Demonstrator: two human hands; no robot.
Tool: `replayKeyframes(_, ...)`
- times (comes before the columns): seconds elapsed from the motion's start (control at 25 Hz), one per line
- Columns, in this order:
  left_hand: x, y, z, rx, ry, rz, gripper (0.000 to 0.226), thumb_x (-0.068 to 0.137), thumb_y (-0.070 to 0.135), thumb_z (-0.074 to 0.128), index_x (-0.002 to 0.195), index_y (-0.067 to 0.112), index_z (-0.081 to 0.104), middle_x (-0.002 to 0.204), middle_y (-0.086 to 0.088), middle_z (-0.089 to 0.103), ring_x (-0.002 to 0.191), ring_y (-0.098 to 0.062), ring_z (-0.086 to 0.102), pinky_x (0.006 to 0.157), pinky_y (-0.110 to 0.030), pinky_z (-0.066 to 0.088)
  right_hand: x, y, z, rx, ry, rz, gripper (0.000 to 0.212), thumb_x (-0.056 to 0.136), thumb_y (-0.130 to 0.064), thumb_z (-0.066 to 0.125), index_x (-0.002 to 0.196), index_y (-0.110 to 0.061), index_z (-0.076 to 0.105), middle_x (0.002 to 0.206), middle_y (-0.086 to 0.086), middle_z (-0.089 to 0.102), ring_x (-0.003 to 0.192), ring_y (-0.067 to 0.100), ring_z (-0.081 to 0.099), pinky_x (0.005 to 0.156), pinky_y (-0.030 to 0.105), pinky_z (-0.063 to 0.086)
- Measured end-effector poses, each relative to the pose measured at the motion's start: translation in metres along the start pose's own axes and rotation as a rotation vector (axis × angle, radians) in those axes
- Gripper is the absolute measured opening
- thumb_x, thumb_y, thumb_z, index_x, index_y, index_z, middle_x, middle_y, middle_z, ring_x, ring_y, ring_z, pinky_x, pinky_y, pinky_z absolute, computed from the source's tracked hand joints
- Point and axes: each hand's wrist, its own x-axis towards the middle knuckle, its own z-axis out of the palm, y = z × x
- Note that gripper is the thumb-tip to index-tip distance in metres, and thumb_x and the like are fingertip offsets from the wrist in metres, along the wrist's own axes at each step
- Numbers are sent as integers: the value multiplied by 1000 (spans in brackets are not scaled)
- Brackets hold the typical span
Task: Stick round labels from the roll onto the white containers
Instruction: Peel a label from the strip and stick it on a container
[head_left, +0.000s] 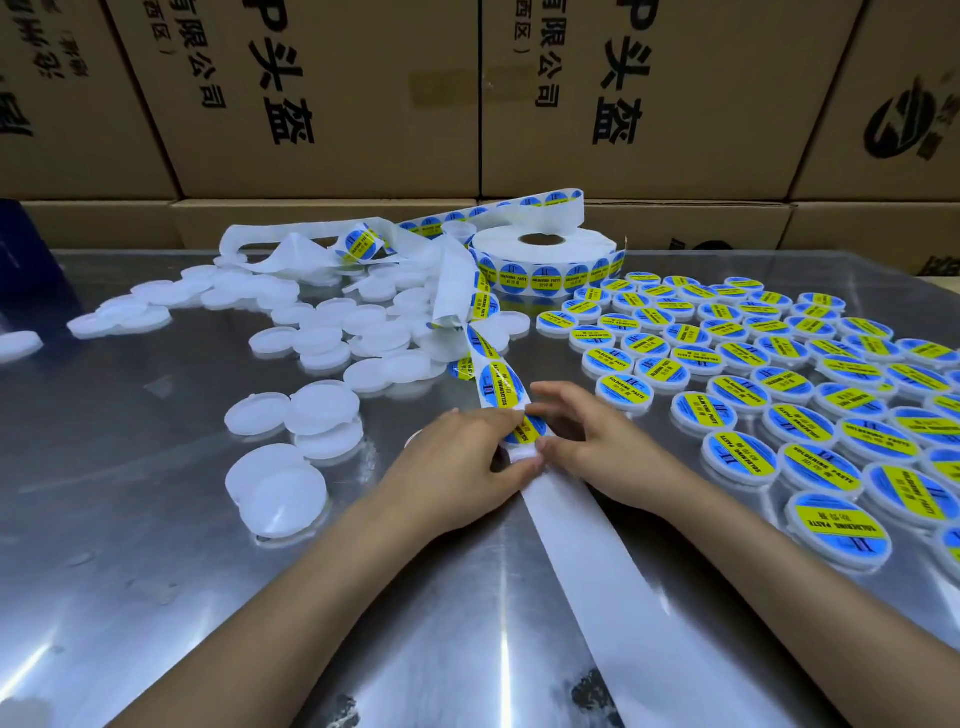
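Both of your hands meet over one white container (519, 457), which sits on the steel table (156, 597) well in front of the label roll (545, 247). Your left hand (457, 467) grips the backing strip (587, 551) and the container's edge, fingers curled. Your right hand (587, 441) pinches the round label (530, 428) with thumb and forefinger, the other fingers spread. Only part of the label looks peeled, so a quick press could lay it off-centre or creased, and the strip's pull could drag the light container sideways. The label is blue with a yellow band reading SOLDERING PASTE. Right of the roll lie rows of labelled containers (815, 462); left of it, a loose heap of bare white containers (322, 338).
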Motion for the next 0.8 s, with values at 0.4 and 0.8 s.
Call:
replayKeyframes(0.4,0,2,-2,-186,248,-78,23,85,29,60,106,37,67,92,13,70,86,-11,62,71,-31,48,0,-8,1,134,177,-1,45,84,-14,68,126,-16,50,114,2,58,100,12,58,91,26,48)
replayKeyframes(0.8,2,6,-1,-362,412,18,16,81,31,70,98,28,71,90,17,70,80,0,62,75,-23,50,-5,-11,-2,48,192,-111,36,84,-11,68,116,-22,54,82,-9,63,74,2,57,73,15,45)
